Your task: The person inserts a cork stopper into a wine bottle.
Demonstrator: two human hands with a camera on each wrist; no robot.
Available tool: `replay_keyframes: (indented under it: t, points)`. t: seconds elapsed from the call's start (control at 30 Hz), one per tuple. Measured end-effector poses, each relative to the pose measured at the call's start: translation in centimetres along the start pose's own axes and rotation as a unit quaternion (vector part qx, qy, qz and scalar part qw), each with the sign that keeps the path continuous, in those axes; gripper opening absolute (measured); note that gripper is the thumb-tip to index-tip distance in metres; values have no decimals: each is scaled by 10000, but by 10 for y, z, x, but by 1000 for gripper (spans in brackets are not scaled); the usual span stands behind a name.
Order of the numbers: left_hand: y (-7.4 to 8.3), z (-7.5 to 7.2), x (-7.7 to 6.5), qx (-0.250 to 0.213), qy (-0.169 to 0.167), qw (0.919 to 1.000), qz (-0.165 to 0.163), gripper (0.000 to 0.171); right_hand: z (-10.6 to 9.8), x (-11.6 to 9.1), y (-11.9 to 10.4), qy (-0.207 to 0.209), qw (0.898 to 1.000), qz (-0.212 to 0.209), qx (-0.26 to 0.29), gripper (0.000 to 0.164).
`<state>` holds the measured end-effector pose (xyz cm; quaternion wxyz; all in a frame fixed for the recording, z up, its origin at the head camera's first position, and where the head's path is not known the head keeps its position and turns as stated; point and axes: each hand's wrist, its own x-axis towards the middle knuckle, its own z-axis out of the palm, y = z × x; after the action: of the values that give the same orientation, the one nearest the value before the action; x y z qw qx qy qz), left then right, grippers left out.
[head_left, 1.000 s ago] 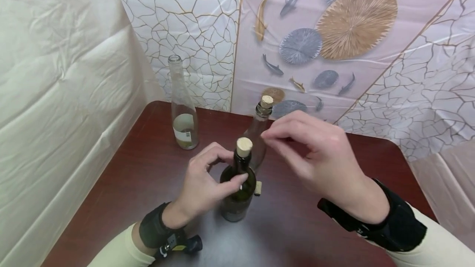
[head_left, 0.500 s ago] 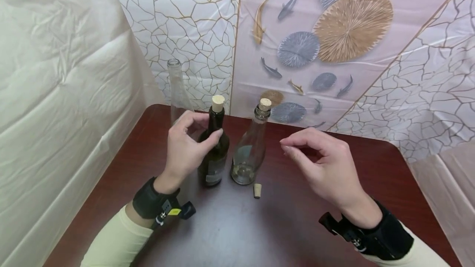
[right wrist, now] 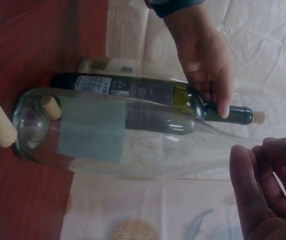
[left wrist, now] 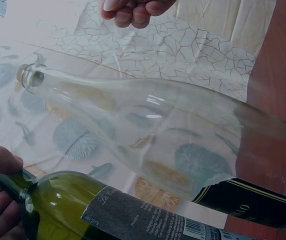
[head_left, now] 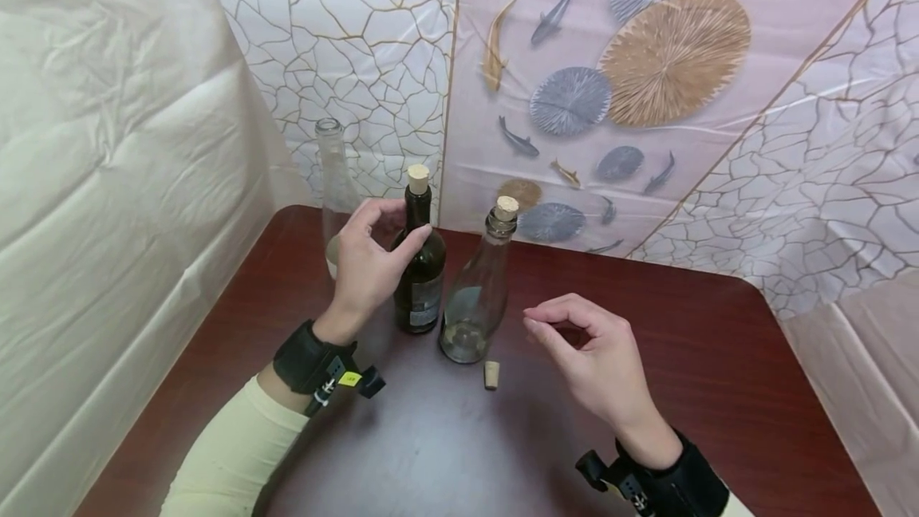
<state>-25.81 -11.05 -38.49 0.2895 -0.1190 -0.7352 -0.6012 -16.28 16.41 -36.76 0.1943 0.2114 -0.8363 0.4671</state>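
My left hand (head_left: 369, 262) grips the dark green bottle (head_left: 424, 278) by its neck, thumb on the near side and fingers curled behind. The bottle points straight up, its long axis upright, its mouth plugged by a pale cork (head_left: 418, 179) that stands proud of the rim; its grey label faces me, and its base appears to rest toward the back of the counter (head_left: 431, 453). Just to its right, slightly nearer me, a clear bottle (head_left: 477, 294) stands upright with a stopper (head_left: 506, 208) in its mouth. My right hand (head_left: 592, 349) is in the air farther right, a narrow grip around nothing, fingers loosely bent and the tips close to the thumb. A loose cork (head_left: 491, 375) lies near the clear bottle's base, its long axis running toward me. Behind my left hand stands another clear bottle (head_left: 336, 190), partly hidden. The counter is reddish brown wood with a pale glare at the front. Around it hang a wrinkled cream sheet (head_left: 108, 142) on the left and a gold-veined white backdrop (head_left: 345, 46) with a pink panel (head_left: 531, 38) of fish and round leaves.
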Motion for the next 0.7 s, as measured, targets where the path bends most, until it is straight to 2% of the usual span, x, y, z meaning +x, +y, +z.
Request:
replay_keyframes:
  t: [0.23,0.3,0.4,0.53,0.6,0.7]
  points:
    - [-3,-1,-1,78,-108,9999,-27,36,2,-4,7,42,9988,374,305,17]
    - [-2,-2,0,154,-227,9996,-65,38,2,-5,9,36,9982,464,368,17]
    - [-2,-6,-2,515,-487,9975,-39,42,2,-6,11,36,9973,601,423,16]
    - [1,-17,-13,1092,-727,9913,49,48,0,-12,14,170,9940,926,564,12]
    - [1,-25,-23,1264,-683,9896,71,46,0,-17,16,312,9888,1237,780,11]
    - [-1,-35,-39,1343,-544,9894,109,37,-1,-25,21,525,9756,1741,1227,14]
